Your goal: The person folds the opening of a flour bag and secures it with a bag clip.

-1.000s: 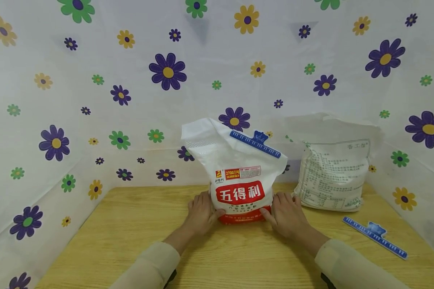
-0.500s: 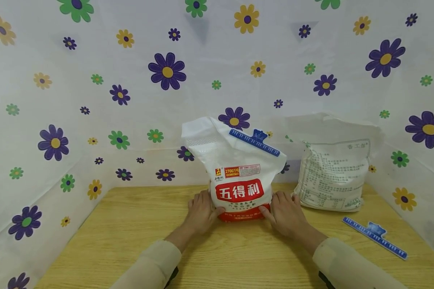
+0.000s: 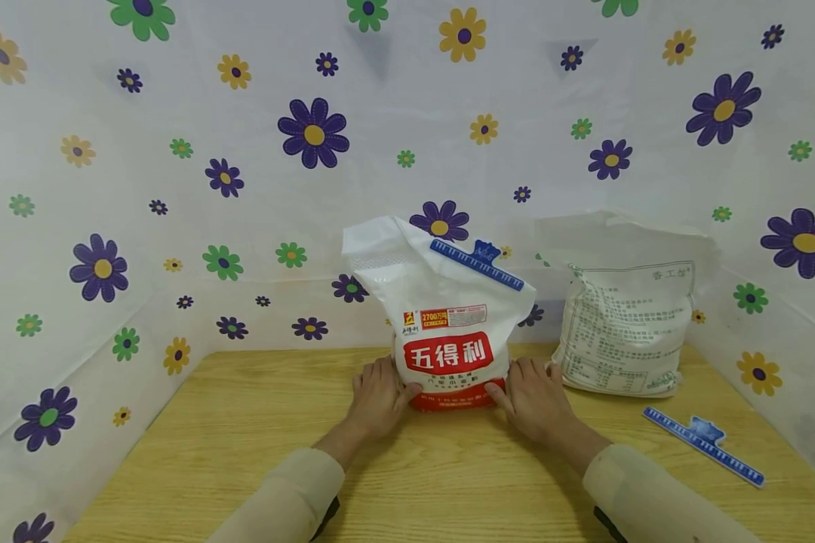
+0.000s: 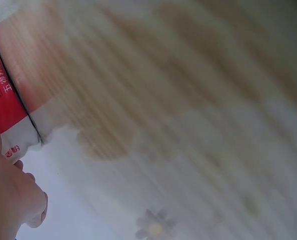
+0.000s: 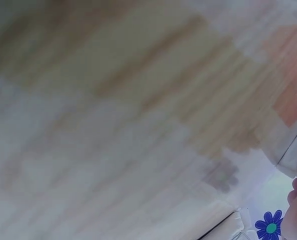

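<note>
A white flour bag (image 3: 448,302) with red labels stands upright on the wooden table, in the middle of the head view. Its folded top slants down to the right, and a blue sealing clip (image 3: 477,264) with a piano-key pattern sits across it. My left hand (image 3: 379,398) grips the bag's lower left side, thumb on the front. On the lower right side my right hand (image 3: 538,401) holds it the same way. The fingers behind the bag are partly hidden. Each wrist view catches only a hand's edge and the bag's red-and-white bottom (image 4: 7,110).
A second white bag (image 3: 626,324) with green print stands at the back right, close to my right hand. In front of it a second blue clip (image 3: 705,445) lies on the table (image 3: 244,452). A flower-printed cloth (image 3: 394,90) surrounds the table's back and sides.
The flour bag has slid slightly away from me, towards the back cloth, with both hands still holding it. The second bag and the loose clip have stayed in place.
</note>
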Motion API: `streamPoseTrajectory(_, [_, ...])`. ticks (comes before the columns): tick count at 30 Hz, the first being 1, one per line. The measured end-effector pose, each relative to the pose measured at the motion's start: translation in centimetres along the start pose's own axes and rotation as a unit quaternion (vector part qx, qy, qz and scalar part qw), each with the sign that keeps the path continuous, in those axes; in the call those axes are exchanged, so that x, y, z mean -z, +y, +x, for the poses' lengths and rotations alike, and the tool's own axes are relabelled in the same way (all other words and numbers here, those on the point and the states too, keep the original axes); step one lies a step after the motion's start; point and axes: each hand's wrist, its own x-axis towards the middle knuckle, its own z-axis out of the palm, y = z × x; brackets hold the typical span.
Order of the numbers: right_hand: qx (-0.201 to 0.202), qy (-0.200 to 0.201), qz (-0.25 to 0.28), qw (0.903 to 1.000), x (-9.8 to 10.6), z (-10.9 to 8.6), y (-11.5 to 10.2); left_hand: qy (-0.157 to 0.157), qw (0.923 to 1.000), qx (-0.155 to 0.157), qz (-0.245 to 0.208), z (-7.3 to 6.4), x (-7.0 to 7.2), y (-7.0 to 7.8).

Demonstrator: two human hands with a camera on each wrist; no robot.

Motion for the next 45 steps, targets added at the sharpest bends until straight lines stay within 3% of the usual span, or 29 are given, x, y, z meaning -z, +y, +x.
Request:
streamPoseTrajectory(5, [0.000,-0.002,0.000,1.0000,-0.2,0.3,0.0,0.005,0.9999,0.013,0.003,0.1,-0.1,0.1])
streamPoseTrajectory(11, [-0.004,-0.004,-0.001,1.0000,-0.2,0.7,0.0,0.027,0.9976,0.046,0.045,0.5,-0.3,0.7])
streamPoseTrajectory(45, [-0.041,-0.038,0.011,0.9984,-0.4,2.4,-0.3,0.030,0.9918,0.067,0.104,1.4,-0.9,0.5])
